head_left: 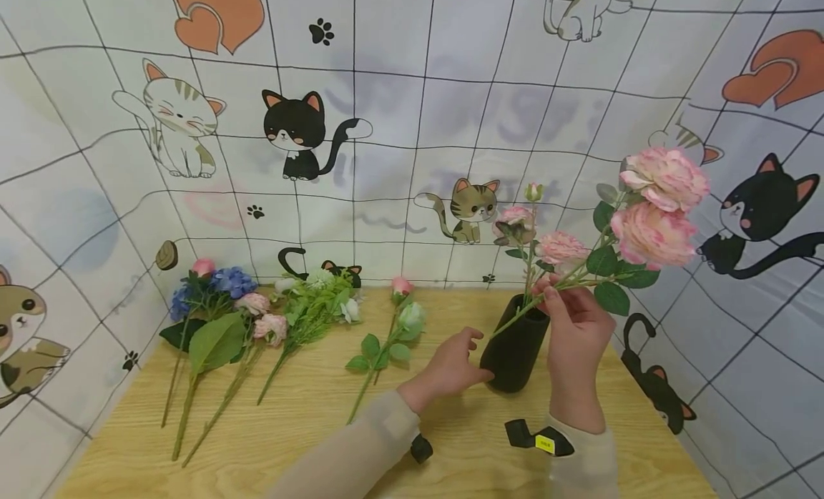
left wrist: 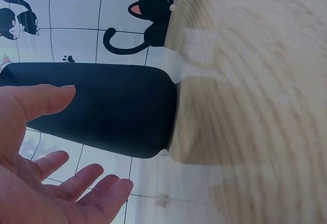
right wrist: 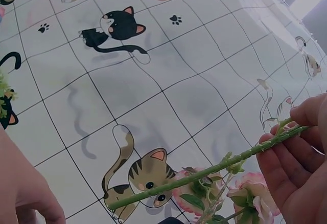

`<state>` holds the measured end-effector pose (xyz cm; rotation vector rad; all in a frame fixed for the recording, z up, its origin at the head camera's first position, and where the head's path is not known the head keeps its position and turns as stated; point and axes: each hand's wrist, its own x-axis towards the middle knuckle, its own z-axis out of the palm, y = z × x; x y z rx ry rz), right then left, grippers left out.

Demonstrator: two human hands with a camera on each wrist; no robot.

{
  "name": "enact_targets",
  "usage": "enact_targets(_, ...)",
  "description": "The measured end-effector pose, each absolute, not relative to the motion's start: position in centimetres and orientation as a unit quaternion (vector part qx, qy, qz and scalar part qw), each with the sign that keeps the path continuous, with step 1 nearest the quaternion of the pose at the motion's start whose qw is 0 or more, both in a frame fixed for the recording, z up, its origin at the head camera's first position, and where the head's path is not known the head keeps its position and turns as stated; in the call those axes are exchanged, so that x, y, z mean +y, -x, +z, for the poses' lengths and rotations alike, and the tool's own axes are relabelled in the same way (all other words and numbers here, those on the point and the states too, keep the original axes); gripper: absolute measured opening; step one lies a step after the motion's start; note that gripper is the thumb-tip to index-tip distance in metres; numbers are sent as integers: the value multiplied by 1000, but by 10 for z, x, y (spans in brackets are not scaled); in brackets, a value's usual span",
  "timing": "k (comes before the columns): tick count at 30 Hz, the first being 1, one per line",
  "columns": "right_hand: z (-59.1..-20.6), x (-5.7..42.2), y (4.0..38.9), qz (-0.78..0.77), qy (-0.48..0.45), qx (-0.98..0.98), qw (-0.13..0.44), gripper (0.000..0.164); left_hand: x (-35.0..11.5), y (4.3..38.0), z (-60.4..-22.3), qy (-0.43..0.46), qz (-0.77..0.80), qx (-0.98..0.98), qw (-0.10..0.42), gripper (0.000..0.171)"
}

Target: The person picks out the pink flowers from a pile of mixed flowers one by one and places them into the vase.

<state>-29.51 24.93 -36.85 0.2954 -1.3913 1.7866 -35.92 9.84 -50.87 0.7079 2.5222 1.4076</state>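
Ref black vase (head_left: 515, 363) | left: left hand (head_left: 450, 367) in way; open counter (head_left: 450, 311) beyond it, up to lying roses (head_left: 410, 319) | front: gap between sleeves (head_left: 367, 445) passable | right: right hand (head_left: 579, 331) blocks | above mouth: held stem (right wrist: 168, 186) slants across, standing blooms (head_left: 562, 249) crowd | rear: patterned cloth (head_left: 393, 199) bounds

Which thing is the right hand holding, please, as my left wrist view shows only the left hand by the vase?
Observer: The right hand pinches a green stem that bears large pink blooms.
Operator: Thank you. Is the lower end of that stem inside the vase?
Observer: No, the right wrist view shows that end free, outside the vase.
Operator: I see. Could you tell me whether the vase holds any flowers?
Observer: Yes, other pink flowers stand in it.
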Motion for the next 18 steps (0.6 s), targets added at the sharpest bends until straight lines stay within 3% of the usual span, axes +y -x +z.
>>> enact_targets(8,-367,252,295,720,-107,-540,422,17,103,360,-511,-229,475,845,87,81)
enact_targets(18,-367,255,295,703,-119,-544,442,29,109,360,-511,-229,490,840,51,96)
